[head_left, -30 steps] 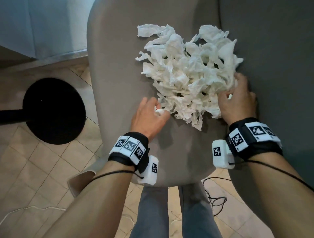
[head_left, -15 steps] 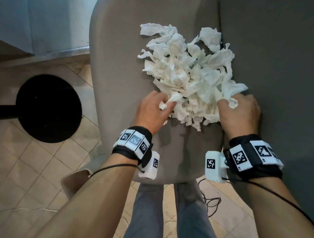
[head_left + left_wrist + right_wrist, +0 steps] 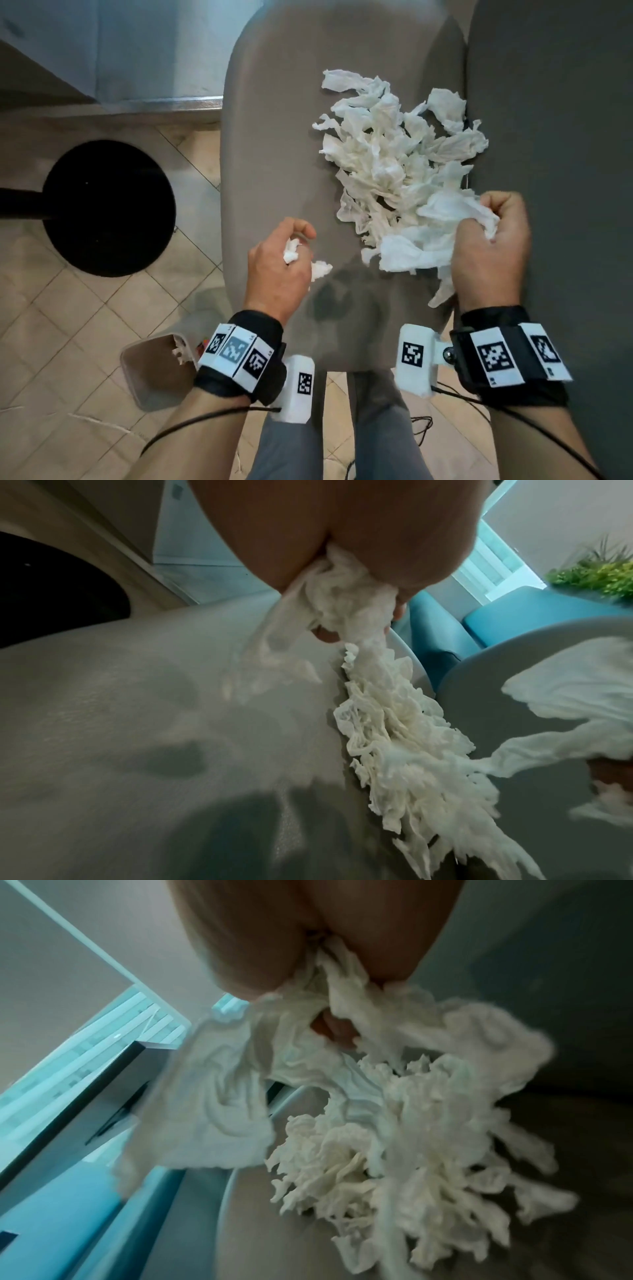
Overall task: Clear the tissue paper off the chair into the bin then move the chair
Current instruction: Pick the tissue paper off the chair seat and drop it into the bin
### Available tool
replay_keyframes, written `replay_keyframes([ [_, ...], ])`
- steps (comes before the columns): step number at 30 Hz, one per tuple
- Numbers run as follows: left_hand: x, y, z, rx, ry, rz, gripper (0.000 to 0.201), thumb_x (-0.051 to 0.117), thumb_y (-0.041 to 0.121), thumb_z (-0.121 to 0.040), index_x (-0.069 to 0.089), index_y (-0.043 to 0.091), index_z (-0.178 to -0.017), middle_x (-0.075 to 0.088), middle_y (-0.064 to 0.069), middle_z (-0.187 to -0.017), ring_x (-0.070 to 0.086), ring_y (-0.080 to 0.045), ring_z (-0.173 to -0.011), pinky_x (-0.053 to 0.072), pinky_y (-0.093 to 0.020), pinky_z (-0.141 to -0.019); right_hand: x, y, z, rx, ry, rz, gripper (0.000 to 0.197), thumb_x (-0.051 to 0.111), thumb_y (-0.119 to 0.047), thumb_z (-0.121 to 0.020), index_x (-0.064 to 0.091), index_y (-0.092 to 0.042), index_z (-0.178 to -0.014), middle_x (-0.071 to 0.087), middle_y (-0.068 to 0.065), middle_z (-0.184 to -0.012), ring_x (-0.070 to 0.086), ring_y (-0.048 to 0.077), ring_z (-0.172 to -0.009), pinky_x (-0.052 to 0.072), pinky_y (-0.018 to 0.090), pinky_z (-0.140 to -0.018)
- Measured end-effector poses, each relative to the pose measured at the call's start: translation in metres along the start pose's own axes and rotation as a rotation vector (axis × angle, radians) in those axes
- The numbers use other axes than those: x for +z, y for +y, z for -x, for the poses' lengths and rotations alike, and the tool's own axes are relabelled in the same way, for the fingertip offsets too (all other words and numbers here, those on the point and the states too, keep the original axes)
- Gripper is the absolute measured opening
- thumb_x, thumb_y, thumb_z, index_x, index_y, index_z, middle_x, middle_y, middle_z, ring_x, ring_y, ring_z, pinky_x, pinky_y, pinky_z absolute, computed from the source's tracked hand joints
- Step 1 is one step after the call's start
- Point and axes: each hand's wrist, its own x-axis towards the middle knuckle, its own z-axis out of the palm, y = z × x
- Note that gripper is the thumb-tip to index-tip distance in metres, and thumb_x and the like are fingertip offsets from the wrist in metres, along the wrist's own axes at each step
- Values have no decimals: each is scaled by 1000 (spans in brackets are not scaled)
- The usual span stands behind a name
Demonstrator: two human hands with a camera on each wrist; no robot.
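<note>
A pile of crumpled white tissue paper (image 3: 394, 161) (image 3: 394, 723) (image 3: 377, 1150) lies on the grey chair seat (image 3: 274, 137), toward its right side. My left hand (image 3: 287, 260) grips a small wad of tissue (image 3: 291, 253) (image 3: 349, 607) above the seat's near left part. My right hand (image 3: 489, 240) grips a bigger bunch of tissue (image 3: 428, 240) (image 3: 308, 1047) at the pile's near right edge, with pieces hanging from the fist. A small pale bin (image 3: 154, 373) stands on the floor left of my left wrist, with a bit of tissue inside.
A dark grey chair back (image 3: 548, 137) rises on the right. A round black base with a dark pole (image 3: 106, 205) sits on the tiled floor at left. A black cable (image 3: 421, 425) lies on the floor near my legs (image 3: 376, 428).
Both hands have closed on tissue and pulled back toward me, away from the pile. The left came away with a small wad, the right with a larger bunch.
</note>
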Motion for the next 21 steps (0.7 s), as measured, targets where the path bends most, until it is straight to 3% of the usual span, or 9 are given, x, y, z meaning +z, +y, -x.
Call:
replay_keyframes([
  [2,-4,0,6,-48,-28,13,20,54,5,-86,63,23,-86,57,8,-65,44,-9,-46,36,-12,-46,9,-7,4,60,-63,-79,23,51,-5,-77,49,-28,-79,49,-10,-73,44,6,-58,39,22,-52],
  [5,-10,-5,14,-68,7,-4,11,64,16,-83,61,27,-81,53,11,-67,45,-5,-53,36,-15,-52,20,-11,7,79,-152,-53,21,55,-5,-71,49,-25,-67,48,-7,-64,42,11,-56,37,25,-53],
  [8,-17,-12,23,-22,116,-45,19,70,10,-80,60,26,-77,56,10,-76,51,-6,-68,36,-14,-60,28,-13,12,110,-208,-48,32,49,7,-70,43,-23,-60,40,5,-64,34,18,-61,30,30,-56],
  [12,-30,-16,39,-40,213,-23,27,67,-1,-80,64,25,-76,56,9,-81,55,-5,-77,41,-12,-64,33,-22,19,86,-276,-62,34,50,7,-71,40,-23,-58,44,10,-68,44,21,-65,39,32,-60],
  [16,-38,-21,58,-103,263,125,29,64,-2,-86,67,26,-81,55,12,-88,59,-6,-83,50,-20,-71,31,-33,20,10,-287,-73,40,45,11,-79,38,-24,-62,35,-5,-60,31,6,-50,29,21,-47],
  [18,-38,-22,66,-144,288,206,25,67,3,-87,68,27,-81,58,14,-89,62,-9,-80,56,-28,-62,31,-36,19,27,-295,-82,37,41,10,-80,38,-23,-64,37,-8,-57,33,4,-47,31,21,-45],
  [20,-37,-21,76,-213,309,276,19,71,10,-88,69,28,-81,62,13,-85,63,-11,-74,55,-26,-53,32,-36,16,76,-316,-121,30,38,6,-77,41,-23,-68,41,-11,-55,38,8,-49,33,24,-48],
  [21,-36,-20,81,-234,319,298,15,73,14,-87,68,27,-81,65,11,-81,63,-12,-71,54,-24,-54,32,-38,16,100,-330,-146,25,39,2,-75,43,-23,-72,43,-9,-58,39,12,-54,34,27,-52],
])
